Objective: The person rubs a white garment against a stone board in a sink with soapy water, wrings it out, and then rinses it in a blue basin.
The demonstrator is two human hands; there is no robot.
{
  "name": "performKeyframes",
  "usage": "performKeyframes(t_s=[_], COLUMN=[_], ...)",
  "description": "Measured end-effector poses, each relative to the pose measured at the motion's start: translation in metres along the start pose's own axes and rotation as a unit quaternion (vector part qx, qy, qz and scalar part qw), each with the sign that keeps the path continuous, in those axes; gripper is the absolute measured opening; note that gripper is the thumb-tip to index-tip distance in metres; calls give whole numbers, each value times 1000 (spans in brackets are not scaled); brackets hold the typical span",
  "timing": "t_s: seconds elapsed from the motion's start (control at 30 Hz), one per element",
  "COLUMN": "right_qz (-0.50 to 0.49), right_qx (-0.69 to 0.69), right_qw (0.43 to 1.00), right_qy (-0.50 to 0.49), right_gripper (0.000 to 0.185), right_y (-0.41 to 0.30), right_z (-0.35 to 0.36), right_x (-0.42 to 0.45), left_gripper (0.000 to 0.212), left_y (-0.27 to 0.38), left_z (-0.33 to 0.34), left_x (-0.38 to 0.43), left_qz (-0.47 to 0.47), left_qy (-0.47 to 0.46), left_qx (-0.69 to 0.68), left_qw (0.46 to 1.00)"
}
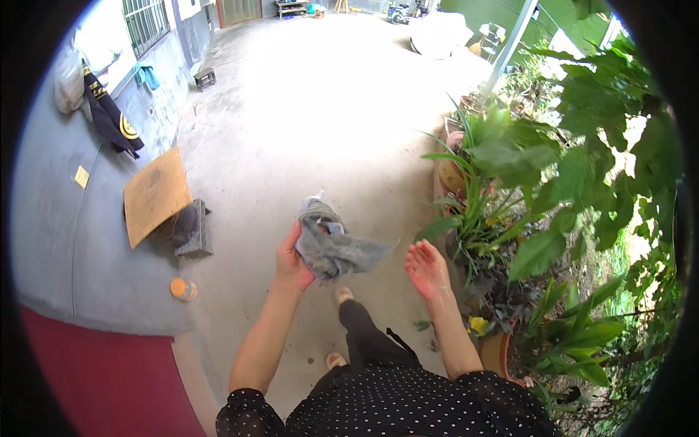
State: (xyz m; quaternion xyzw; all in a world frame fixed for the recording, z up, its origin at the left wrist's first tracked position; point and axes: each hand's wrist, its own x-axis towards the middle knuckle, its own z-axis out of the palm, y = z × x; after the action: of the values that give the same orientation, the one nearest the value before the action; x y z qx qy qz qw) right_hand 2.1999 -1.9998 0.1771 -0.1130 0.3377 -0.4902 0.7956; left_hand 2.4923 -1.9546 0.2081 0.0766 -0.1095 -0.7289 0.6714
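A crumpled grey cloth (333, 246) is held up in front of me by my left hand (292, 259), which grips it along its left side. One loose corner of the cloth trails off to the right. My right hand (427, 267) is raised to the right of that corner, apart from it, with nothing in its grasp and the palm partly showing. Long leaves of a potted plant (469, 202) come near its fingers. Below the cloth, my sandalled foot (343, 295) stands on the concrete floor (256, 164).
On the left, a cardboard sheet (158, 194) leans over a small stool (197, 235), with an orange-lidded jar (183, 289) nearby. A dark cloth (109, 114) hangs on the wall. Flowerpots (497, 349) and foliage line the right side. A covered object (439, 34) stands farther off.
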Motion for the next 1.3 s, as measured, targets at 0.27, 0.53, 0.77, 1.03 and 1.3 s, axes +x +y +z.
performKeyframes(t_s=[0.27, 0.53, 0.77, 1.03, 1.3], right_qz=[-22, 88, 106, 40, -34], right_qx=[-4, -153, -238, -213, -212], right_qw=[990, 983, 965, 966, 925], right_qy=[142, 41, -11, 139, 314], right_gripper=[17, 14, 20, 24, 22], right_y=[-40, 27, 102, 68, 59], right_z=[-32, 147, 300, 319, 324], right_x=[214, 437, 596, 716, 787], left_gripper=[32, 27, 25, 23, 28], left_y=[188, 407, 602, 749, 872], left_z=[-58, -109, -168, -257, -299], left_x=[163, 175, 155, 172, 242], left_qz=[91, 226, 246, 211, -217], left_qy=[185, 364, 487, 516, 522], left_qx=[357, 380, 483, 567, 746], left_qw=[911, 820, 685, 606, 352])
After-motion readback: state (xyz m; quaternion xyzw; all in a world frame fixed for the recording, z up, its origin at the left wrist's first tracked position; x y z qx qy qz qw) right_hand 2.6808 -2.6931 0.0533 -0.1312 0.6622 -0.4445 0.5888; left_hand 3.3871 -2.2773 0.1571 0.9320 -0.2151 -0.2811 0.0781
